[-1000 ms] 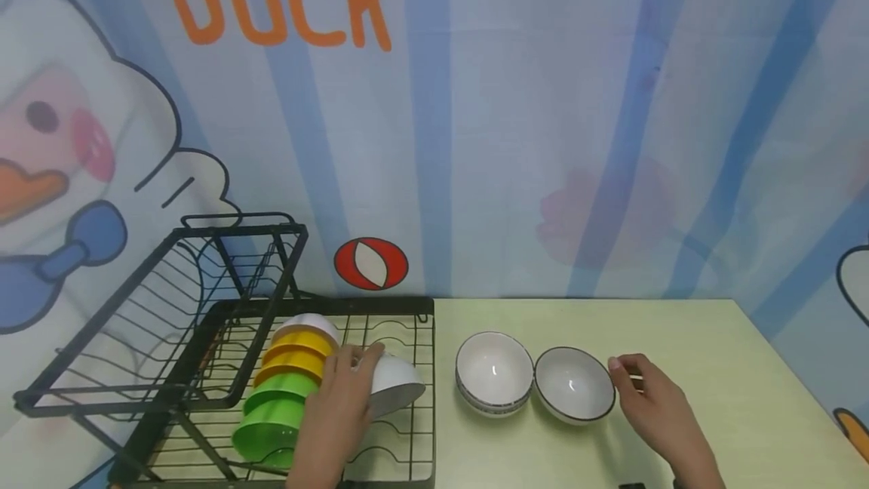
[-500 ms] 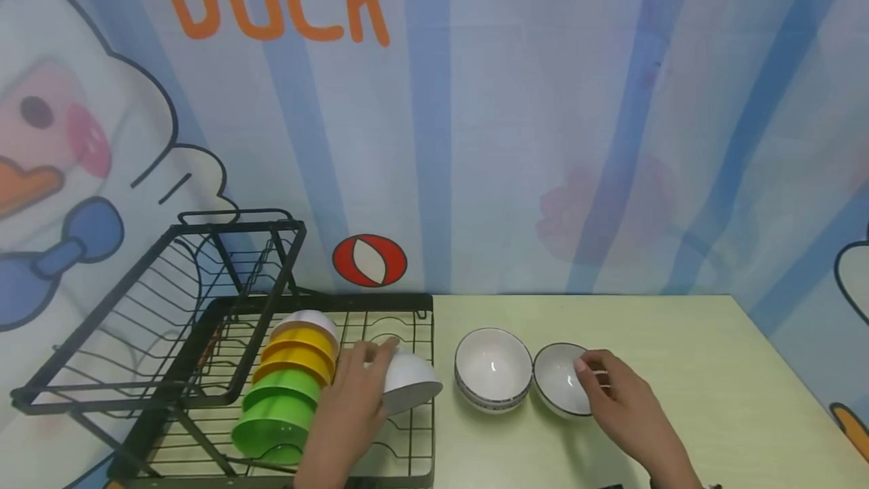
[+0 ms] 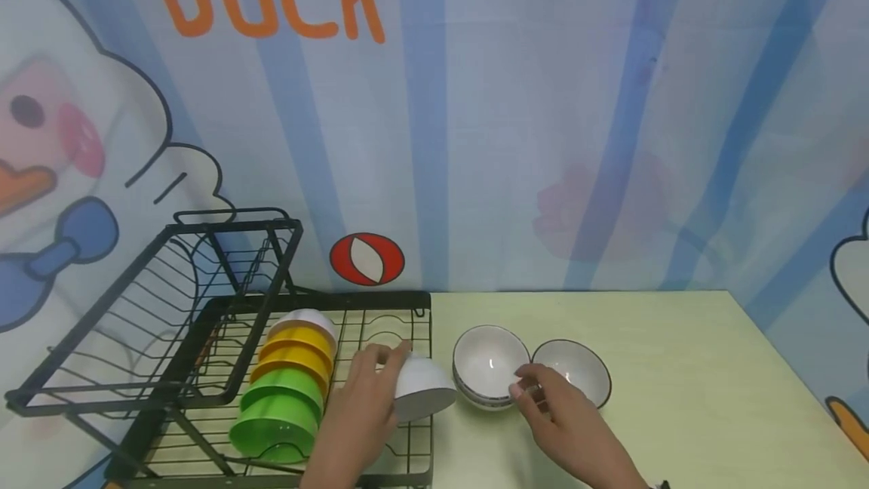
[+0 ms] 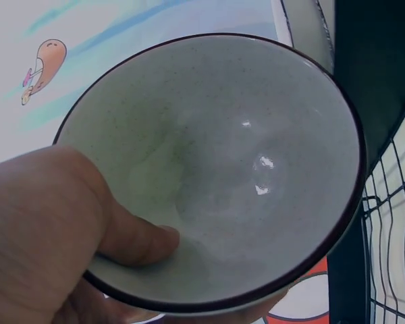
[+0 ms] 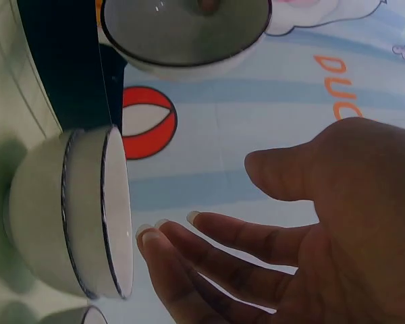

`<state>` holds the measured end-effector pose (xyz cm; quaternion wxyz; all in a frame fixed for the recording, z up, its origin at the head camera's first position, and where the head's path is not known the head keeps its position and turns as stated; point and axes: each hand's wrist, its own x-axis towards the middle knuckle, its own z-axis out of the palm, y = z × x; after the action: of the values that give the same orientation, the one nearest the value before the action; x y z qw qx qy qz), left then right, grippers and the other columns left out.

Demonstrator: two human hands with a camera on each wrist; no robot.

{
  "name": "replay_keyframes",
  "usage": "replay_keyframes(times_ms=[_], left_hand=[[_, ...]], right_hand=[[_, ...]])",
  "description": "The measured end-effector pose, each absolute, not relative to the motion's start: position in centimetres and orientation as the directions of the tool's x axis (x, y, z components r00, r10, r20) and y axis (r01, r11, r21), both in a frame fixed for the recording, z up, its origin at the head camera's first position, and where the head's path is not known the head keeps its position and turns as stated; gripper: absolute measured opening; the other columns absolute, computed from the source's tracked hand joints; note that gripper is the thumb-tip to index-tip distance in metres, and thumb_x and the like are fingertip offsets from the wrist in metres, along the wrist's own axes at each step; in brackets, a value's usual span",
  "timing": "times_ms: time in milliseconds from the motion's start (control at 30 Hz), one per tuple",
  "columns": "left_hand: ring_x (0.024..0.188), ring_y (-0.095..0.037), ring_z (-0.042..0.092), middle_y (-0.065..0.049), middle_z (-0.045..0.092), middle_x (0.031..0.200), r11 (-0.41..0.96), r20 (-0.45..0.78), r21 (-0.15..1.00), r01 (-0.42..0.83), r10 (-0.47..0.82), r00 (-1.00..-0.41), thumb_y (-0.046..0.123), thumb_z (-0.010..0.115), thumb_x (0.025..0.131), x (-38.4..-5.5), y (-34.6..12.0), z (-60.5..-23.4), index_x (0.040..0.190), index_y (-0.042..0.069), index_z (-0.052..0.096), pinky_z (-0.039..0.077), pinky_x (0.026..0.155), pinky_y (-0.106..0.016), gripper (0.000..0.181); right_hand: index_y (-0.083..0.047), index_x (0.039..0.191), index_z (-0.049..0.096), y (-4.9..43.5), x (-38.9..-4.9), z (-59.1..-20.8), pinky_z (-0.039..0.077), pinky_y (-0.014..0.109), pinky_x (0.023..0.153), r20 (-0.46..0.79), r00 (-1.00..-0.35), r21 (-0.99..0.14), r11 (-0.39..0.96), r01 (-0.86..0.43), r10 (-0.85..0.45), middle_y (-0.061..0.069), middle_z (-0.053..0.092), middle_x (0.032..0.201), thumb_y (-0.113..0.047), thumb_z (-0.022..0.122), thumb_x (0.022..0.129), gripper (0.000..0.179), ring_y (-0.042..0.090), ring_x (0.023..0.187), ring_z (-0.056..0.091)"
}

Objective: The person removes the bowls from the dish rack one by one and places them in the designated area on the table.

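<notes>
My left hand (image 3: 360, 413) grips a white bowl (image 3: 424, 387) tilted over the right part of the drying rack. In the left wrist view the thumb presses inside this dark-rimmed bowl (image 4: 270, 121), and the other fingers are mostly hidden beneath it. My right hand (image 3: 570, 425) hovers in front of two nested white bowls (image 3: 490, 357) on the table. Seen from the right wrist, its fingers are spread and relaxed, apart from the nested bowls (image 5: 40, 209) and holding nothing. Another white bowl (image 3: 584, 368) stands just right of the nested pair, partly covered by my right hand.
A black wire drying rack (image 3: 431, 323) occupies the table's left side, with a raised upper basket (image 3: 163, 229). White, yellow and green bowls (image 3: 281, 417) lean in a row inside it. Pale yellow tabletop (image 3: 692, 368) extends to the right; a printed curtain (image 3: 489, 119) hangs behind.
The left hand has carried its bowl to the right, toward the rack's right edge. My right hand has moved left, from beside the single bowl to the nested pair.
</notes>
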<state>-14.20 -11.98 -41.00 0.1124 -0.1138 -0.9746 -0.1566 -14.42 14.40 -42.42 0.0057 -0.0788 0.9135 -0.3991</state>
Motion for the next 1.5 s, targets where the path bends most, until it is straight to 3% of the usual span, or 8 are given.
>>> replay_keyframes(times_ms=[367, 633, 900, 1133, 1233, 1500], left_hand=[[0.108, -0.022, 0.054, -0.009, 0.055, 0.124, 0.914, 0.280, 0.282, 0.290, 0.211, -0.937, -0.007, 0.073, 0.071, -13.8, -11.3, -40.7, 0.141, 0.014, 0.049, 0.057, 0.065, -0.034, 0.077], [0.109, -0.023, 0.056, -0.010, 0.055, 0.130, 0.900, 0.214, 0.307, 0.311, 0.253, -0.943, 0.000, 0.080, 0.074, -13.4, -10.7, -40.4, 0.140, 0.013, 0.050, 0.061, 0.082, -0.041, 0.074], [0.108, -0.024, 0.057, -0.012, 0.056, 0.129, 0.901, 0.200, 0.298, 0.316, 0.265, -0.943, -0.002, 0.077, 0.075, -13.0, -10.0, -40.3, 0.138, 0.012, 0.051, 0.061, 0.074, -0.040, 0.070], [0.108, -0.024, 0.059, -0.012, 0.056, 0.130, 0.898, 0.201, 0.276, 0.343, 0.295, -0.934, -0.003, 0.076, 0.075, -12.9, -9.9, -40.3, 0.139, 0.013, 0.050, 0.061, 0.078, -0.038, 0.071], [0.107, -0.024, 0.058, -0.012, 0.055, 0.131, 0.898, 0.188, 0.284, 0.335, 0.290, -0.938, -0.004, 0.076, 0.075, -12.9, -9.7, -40.3, 0.139, 0.013, 0.050, 0.061, 0.082, -0.038, 0.071], [0.104, -0.022, 0.059, -0.011, 0.054, 0.130, 0.894, 0.180, 0.274, 0.355, 0.315, -0.932, -0.003, 0.074, 0.076, -12.7, -9.7, -40.1, 0.139, 0.014, 0.049, 0.061, 0.082, -0.036, 0.070]], right_hand=[[-0.012, 0.132, 0.054, 12.3, -14.0, -43.2, 0.056, 0.032, 0.079, 0.041, -0.950, -0.702, 0.667, -0.248, -0.310, -0.002, 0.067, 0.113, -0.045, 0.056, 0.098, 0.047, 0.015, 0.098, 0.068], [-0.010, 0.135, 0.051, 11.7, -14.0, -43.7, 0.058, 0.034, 0.080, 0.052, -0.913, -0.696, 0.641, -0.323, -0.404, 0.005, 0.068, 0.121, -0.048, 0.053, 0.100, 0.052, 0.019, 0.099, 0.069], [-0.010, 0.134, 0.052, 11.4, -14.0, -44.1, 0.058, 0.030, 0.077, 0.067, -0.889, -0.697, 0.616, -0.367, -0.454, 0.005, 0.069, 0.117, -0.042, 0.054, 0.100, 0.047, 0.020, 0.098, 0.070], [-0.012, 0.130, 0.053, 11.2, -13.8, -44.4, 0.057, 0.031, 0.079, 0.141, -0.866, -0.659, 0.607, -0.444, -0.480, 0.001, 0.070, 0.113, -0.026, 0.050, 0.103, 0.030, 0.012, 0.097, 0.067], [-0.012, 0.128, 0.053, 11.1, -13.7, -44.5, 0.057, 0.032, 0.081, 0.174, -0.865, -0.615, 0.634, -0.469, -0.471, 0.000, 0.071, 0.107, -0.020, 0.048, 0.104, 0.026, 0.008, 0.094, 0.066], [-0.015, 0.122, 0.051, 10.7, -13.7, -44.7, 0.054, 0.028, 0.069, 0.193, -0.881, -0.614, 0.647, -0.452, -0.432, -0.004, 0.068, 0.088, -0.013, 0.046, 0.103, 0.019, 0.004, 0.079, 0.063]])
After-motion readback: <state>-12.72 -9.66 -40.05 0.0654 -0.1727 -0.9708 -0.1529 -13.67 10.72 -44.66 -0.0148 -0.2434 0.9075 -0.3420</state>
